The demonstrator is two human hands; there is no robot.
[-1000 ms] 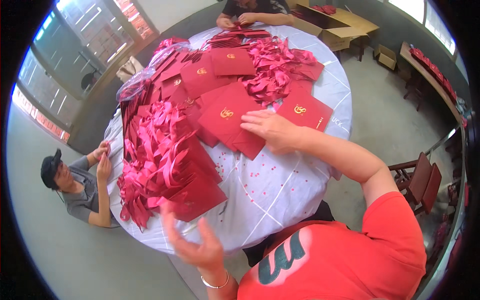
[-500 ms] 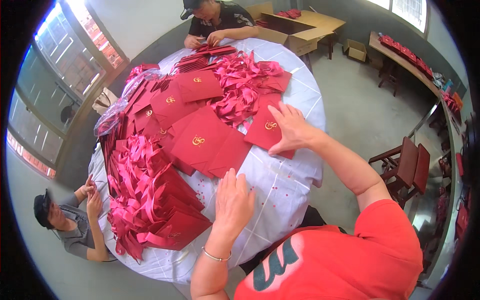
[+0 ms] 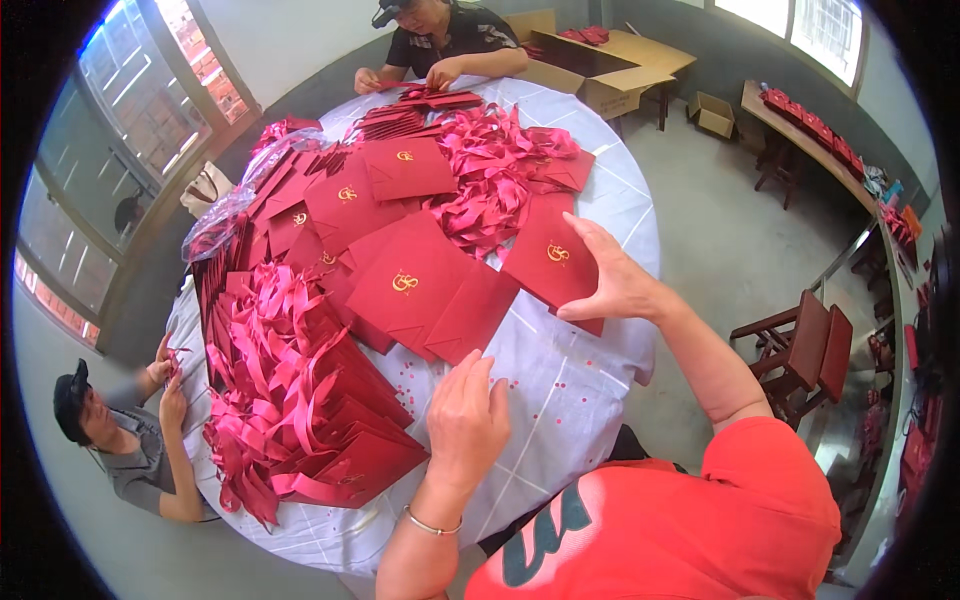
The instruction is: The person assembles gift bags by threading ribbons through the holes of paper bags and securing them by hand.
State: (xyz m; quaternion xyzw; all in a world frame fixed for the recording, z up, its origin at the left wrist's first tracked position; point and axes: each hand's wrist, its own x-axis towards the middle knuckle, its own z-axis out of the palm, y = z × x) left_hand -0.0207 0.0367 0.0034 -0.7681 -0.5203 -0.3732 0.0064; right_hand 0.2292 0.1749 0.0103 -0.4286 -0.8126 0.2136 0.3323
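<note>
The red bag (image 3: 540, 240) at my right hand (image 3: 622, 280) is lying flat toward the right edge of the round table (image 3: 530, 440), its gold emblem facing up. It is sitting on a slant: its near side is running from the left down toward the table's near right edge. The long axis seems to be following that side, though my hand is hiding the right end, so I'm not certain. That hand is arching open, thumb at the bag's near side, fingers over its far right; I can't tell how firmly they're touching. I'd be doing best by setting thumb and fingers squarely on opposite sides and pressing lightly, since what looks like thin card could be creasing under a hard pinch. My left hand (image 3: 468, 415) is hanging open, holding nothing, just beside the overlapping bags (image 3: 425, 265). Farther left, pink ribbons (image 3: 275, 370) are spilling toward the table's left edge, and a co-worker (image 3: 445, 45) is sitting beyond its far edge.
</note>
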